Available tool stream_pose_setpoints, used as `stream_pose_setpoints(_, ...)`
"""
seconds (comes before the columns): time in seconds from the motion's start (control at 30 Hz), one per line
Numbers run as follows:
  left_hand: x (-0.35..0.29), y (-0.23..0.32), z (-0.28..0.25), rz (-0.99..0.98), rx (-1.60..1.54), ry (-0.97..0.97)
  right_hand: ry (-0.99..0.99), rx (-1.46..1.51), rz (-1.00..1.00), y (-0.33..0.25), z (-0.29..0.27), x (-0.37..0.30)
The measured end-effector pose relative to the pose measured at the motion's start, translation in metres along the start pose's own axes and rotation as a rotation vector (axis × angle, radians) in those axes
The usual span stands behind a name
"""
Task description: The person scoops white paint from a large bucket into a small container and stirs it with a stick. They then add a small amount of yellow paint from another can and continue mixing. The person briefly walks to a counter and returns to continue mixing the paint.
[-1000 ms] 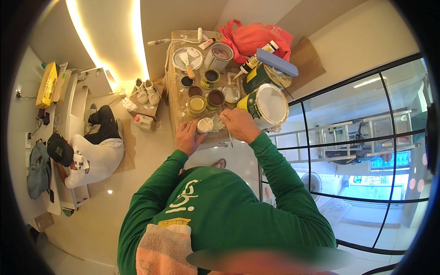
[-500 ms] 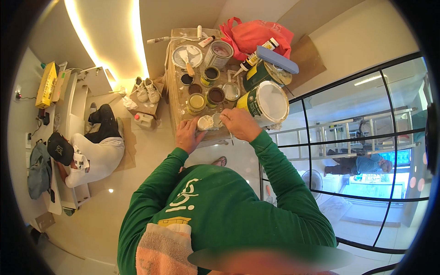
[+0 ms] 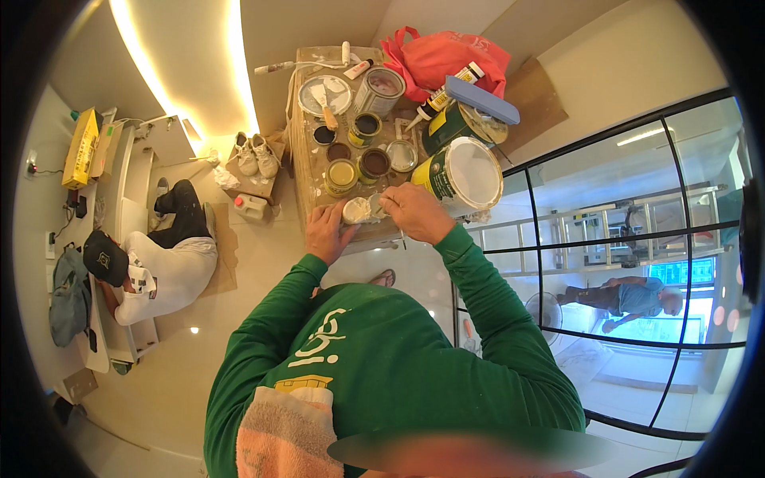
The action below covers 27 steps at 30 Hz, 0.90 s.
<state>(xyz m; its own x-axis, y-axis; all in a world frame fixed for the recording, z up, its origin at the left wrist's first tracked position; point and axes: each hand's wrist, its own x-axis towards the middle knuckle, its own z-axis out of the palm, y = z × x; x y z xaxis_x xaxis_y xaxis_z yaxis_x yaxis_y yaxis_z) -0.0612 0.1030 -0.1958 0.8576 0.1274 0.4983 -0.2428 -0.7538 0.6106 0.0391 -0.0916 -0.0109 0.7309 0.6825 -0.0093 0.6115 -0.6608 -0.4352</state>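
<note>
My left hand (image 3: pixel 327 233) is closed round the side of a small white tub (image 3: pixel 356 210) at the table's near edge. The tub's open top shows pale, paste-like stuff. Opposite it, my right hand (image 3: pixel 421 212) pinches a small flat grey piece (image 3: pixel 374 204) against the tub's rim; whether it is a scraper blade or a lid I cannot tell. Just beyond the tub stand a tin with a yellowish top (image 3: pixel 341 177) and an open tin of dark brown paint (image 3: pixel 374 163). A large white-topped paint bucket (image 3: pixel 473 174) sits close to my right hand.
The wooden table (image 3: pixel 309 143) also bears a brush (image 3: pixel 323 103) on a round white lid, a sealant tube (image 3: pixel 446 94) and a blue box (image 3: pixel 482 101). A red bag (image 3: pixel 450 60) lies behind. At left, a person (image 3: pixel 171 267) crouches by a cabinet. Black-framed glass (image 3: pixel 590 239) stands at right.
My right hand and the grey piece have shifted slightly toward the tub. Behind the glass, a person has moved and now has an arm held out. My left hand stays at the tub.
</note>
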Motion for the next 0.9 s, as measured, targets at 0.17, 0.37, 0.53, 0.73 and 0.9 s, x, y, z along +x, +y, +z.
stream_pose_setpoints(0.17, 0.0000, -0.0002, -0.0002, -0.003, 0.005, -0.012, 0.020, -0.082, -0.008, 0.0021, 0.0011, -0.0003)
stream_pose_setpoints(0.37, -0.0010, -0.0008, 0.0012, -0.003, 0.002, -0.007, 0.045, -0.082, -0.016, 0.0056, -0.0002, 0.0007)
stream_pose_setpoints(0.53, -0.0016, -0.0022, 0.0027, -0.004, 0.008, -0.012, 0.051, 0.077, -0.065, 0.0067, 0.0009, -0.0007)
stream_pose_setpoints(0.73, 0.0002, 0.0002, 0.0007, 0.004, -0.023, 0.004, 0.023, 0.071, -0.055, 0.0033, 0.0010, -0.0023)
stream_pose_setpoints(0.9, 0.0016, -0.0015, 0.0009, -0.005, 0.025, -0.003, 0.001, -0.087, -0.001, 0.0028, 0.0035, 0.0032)
